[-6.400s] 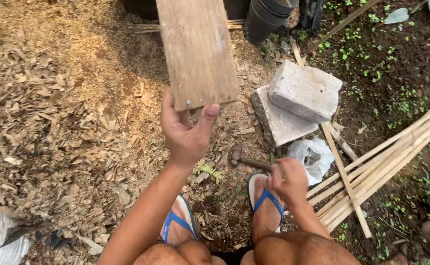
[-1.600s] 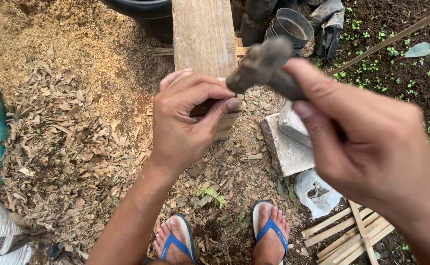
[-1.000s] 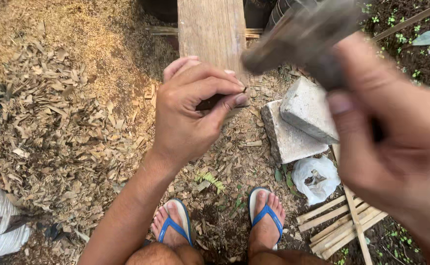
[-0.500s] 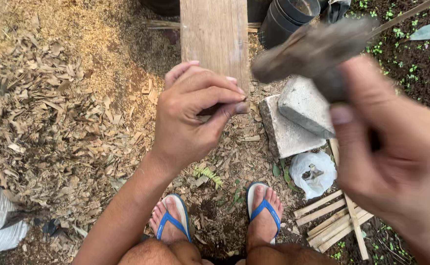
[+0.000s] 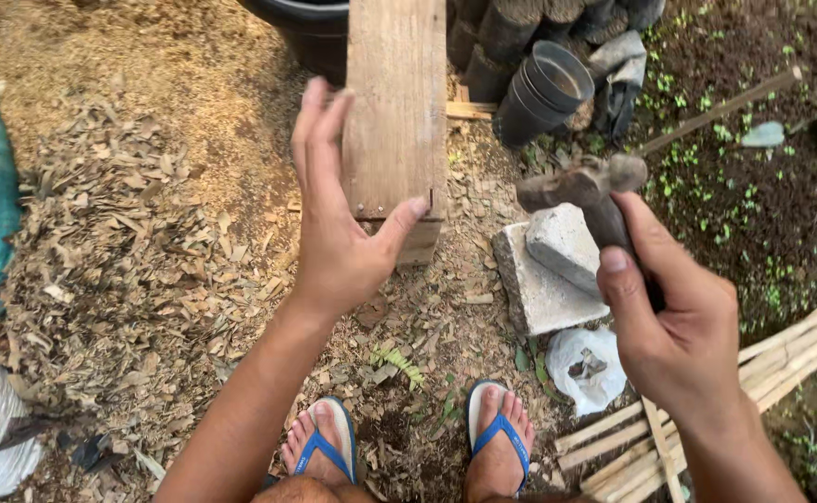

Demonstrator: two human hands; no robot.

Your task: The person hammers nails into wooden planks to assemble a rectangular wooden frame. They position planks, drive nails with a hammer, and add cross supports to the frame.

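We steady the wooden plank with our left hand; the fingers are spread wide and flat beside its left edge while the thumb hooks across the near end, so the board seems braced against sliding rather than gripped; it runs away from us over the leaf-strewn ground, its near end resting between our hand and the concrete blocks. Our right hand is wrapped firmly around the handle of a hammer, fingers closed tight on it; the head is raised above the blocks and to the right of the plank, held clear of the wood. The plank is pale, weathered and rough-grained, with small dark dots near its end that may be nail heads; we cannot tell for certain. The hammer head looks dull, rusty and worn. Our feet in blue flip-flops stand below; a white plastic bag lies by the blocks, bamboo strips to the right, stacked black pots beyond.
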